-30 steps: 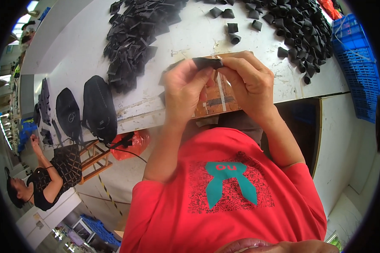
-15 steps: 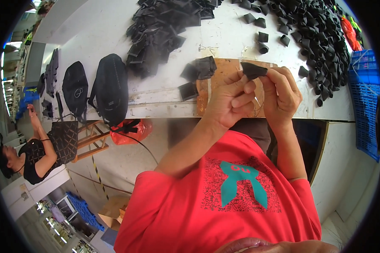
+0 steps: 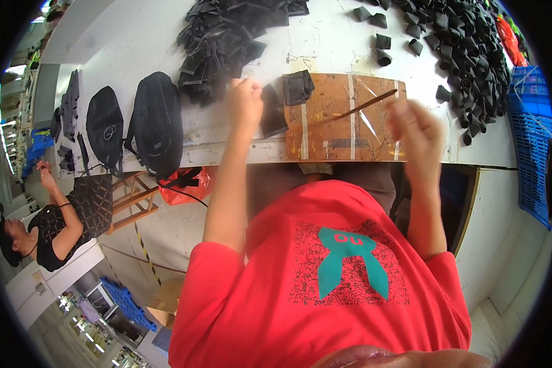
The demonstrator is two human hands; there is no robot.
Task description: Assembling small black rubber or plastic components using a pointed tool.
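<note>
My left hand (image 3: pixel 247 104) is raised at the right edge of a heap of flat black fabric pieces (image 3: pixel 218 58). Its fingers are curled closed, and whatever they may hold is hidden. Motion blurs my right hand (image 3: pixel 416 126) by the right edge of a brown board (image 3: pixel 325 138), so its grip is unclear. A thin dark stick (image 3: pixel 374 102) slants across the board, its upper end close to my right fingers. On the board's upper left corner rests a small folded stack of black fabric (image 3: pixel 298 88), with another black piece (image 3: pixel 272 113) beside it.
Small folded black fabric pieces (image 3: pixel 466 67) heap up at the far right, beside blue crates (image 3: pixel 530 135). Two black bags (image 3: pixel 157 122) lie on the left of the white table (image 3: pixel 116 61). A person in black (image 3: pixel 58 214) is at the far left.
My hands have parted: the left has gone left to the black heap, the right slightly right. The black piece they held together no longer shows, and the stick on the board is now visible.
</note>
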